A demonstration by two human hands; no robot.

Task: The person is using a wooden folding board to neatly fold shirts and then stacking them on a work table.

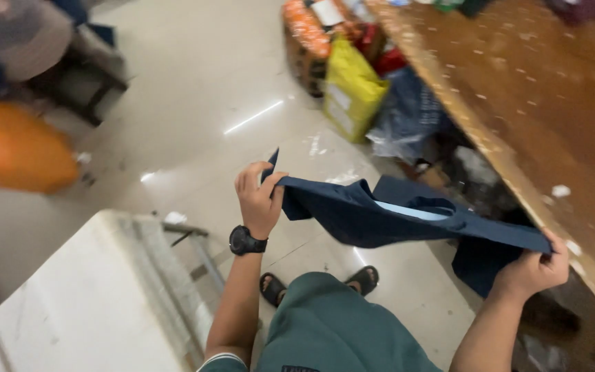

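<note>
Left hand (259, 200) and right hand (533, 269) each grip the navy garment (380, 217) above the tiled floor (208, 103), beside the worn wooden counter (552, 103).

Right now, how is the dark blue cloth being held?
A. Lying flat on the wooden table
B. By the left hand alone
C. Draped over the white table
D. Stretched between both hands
D: the left hand and right hand each grip one end of the dark blue cloth, held in the air.

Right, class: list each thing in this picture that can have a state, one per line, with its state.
Dark blue garment: stretched in the air between both hands, partly folded over.
Left hand: gripping one end.
Right hand: gripping the other end.
Yellow bag: upright on floor.
Wristwatch: worn on left wrist.
</note>
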